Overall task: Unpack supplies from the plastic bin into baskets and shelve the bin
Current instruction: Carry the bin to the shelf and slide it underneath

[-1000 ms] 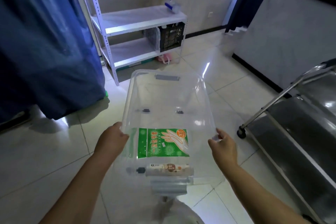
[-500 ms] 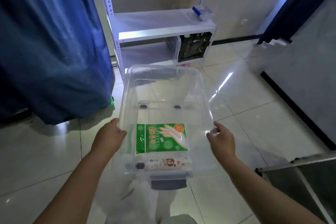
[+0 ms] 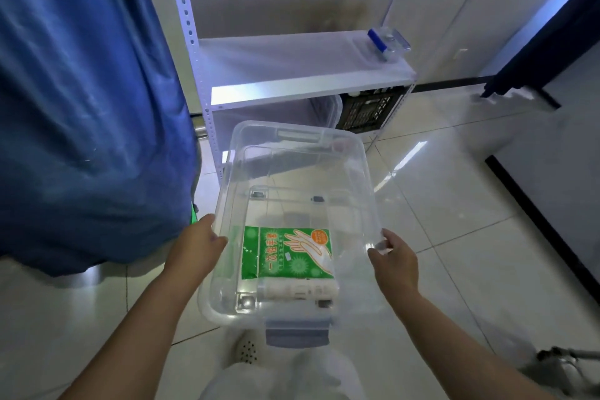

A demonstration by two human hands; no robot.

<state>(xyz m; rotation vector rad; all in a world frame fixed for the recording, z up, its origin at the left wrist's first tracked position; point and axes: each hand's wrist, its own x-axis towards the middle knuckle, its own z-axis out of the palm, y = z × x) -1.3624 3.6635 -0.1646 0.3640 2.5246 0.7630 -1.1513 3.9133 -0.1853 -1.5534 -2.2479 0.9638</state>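
Head | left hand (image 3: 198, 248), right hand (image 3: 394, 258) grip clear bin (image 3: 292, 172) side rims; shelf (image 3: 302, 75) edge just ahead

Clear glossy plastic bin (image 3: 357, 172); shiny green film packet (image 3: 287, 252); white painted metal shelving (image 3: 305, 88); glossy floor tiles (image 3: 454, 221); blue cloth (image 3: 81, 91).

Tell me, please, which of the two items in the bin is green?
The flat glove packet is green; the roll lying against its near edge is whitish.

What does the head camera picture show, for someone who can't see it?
Two bare hands, left hand and right hand, hold a clear plastic bin containing a green glove packet, facing a white metal shelf unit.
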